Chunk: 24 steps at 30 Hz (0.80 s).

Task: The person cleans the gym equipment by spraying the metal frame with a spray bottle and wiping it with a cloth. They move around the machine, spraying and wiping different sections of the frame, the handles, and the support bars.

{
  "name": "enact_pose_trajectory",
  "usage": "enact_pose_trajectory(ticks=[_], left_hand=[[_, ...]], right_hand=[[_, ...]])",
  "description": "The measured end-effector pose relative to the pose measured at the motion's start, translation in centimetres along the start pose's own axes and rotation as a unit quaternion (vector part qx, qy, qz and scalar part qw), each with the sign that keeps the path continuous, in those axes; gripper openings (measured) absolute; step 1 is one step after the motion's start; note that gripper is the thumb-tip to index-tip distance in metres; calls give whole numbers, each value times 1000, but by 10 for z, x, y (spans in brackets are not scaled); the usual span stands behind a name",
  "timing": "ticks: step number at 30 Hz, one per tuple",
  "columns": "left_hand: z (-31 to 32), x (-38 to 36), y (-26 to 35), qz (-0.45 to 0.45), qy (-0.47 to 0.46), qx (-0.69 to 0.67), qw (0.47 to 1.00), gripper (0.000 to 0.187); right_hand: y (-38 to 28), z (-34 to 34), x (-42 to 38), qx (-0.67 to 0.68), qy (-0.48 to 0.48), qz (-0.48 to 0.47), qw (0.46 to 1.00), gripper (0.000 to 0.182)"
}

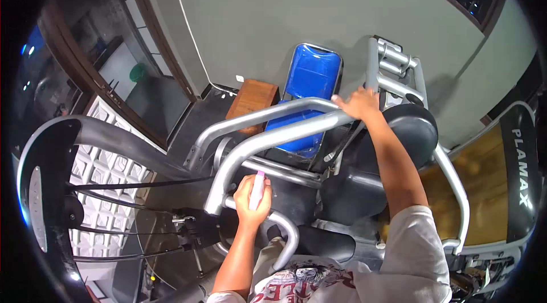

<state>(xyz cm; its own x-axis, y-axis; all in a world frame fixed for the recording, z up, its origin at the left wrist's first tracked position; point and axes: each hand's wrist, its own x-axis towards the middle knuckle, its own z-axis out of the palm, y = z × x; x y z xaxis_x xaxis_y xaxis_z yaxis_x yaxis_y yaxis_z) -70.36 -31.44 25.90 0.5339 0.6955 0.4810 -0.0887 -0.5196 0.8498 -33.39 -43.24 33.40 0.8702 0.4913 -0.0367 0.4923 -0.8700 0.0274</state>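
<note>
While you look down over the gym machine, its curved grey arm sweeps in from your left, with black cables strung beneath it above the white patterned panel. Your left hand is closed around a small bottle with a pink top, held upright just beside the lower silver bar. Behind the bars sits a brown wooden box on the floor and the blue padded seat. Your right hand lies flat on the upper silver bar, fingers spread, gripping nothing that I can make out. I see no cloth and no wet marks on the metal, so how far the work on these bars has got, I cannot tell; the black pads to your right look untouched.
</note>
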Motion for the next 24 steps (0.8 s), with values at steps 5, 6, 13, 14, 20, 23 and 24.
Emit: enact_pose_trajectory(ticks=[5, 6, 13, 14, 20, 23, 24], left_hand=[[1, 2, 1, 24, 9, 18, 1000, 8], [2, 2, 1, 20, 9, 23, 999, 8], [6, -2, -7, -8, 10, 35, 999, 5], [5, -2, -9, 1, 10, 45, 999, 5], [1, -7, -13, 5, 23, 38, 999, 6], [1, -4, -2, 1, 26, 41, 999, 9], [3, -3, 1, -3, 32, 36, 999, 11]], right_hand=[[0, 10, -8, -24, 17, -68, 997, 71], [7, 29, 4, -17, 76, -76, 994, 60], [-112, 74, -16, 54, 121, -279, 951, 22], [-146, 59, -40, 68, 74, -291, 951, 26], [-126, 50, -47, 112, 67, -303, 944, 35], [-30, 25, 12, 17, -43, -120, 992, 39], [-3, -7, 7, -58, -55, -132, 988, 44]])
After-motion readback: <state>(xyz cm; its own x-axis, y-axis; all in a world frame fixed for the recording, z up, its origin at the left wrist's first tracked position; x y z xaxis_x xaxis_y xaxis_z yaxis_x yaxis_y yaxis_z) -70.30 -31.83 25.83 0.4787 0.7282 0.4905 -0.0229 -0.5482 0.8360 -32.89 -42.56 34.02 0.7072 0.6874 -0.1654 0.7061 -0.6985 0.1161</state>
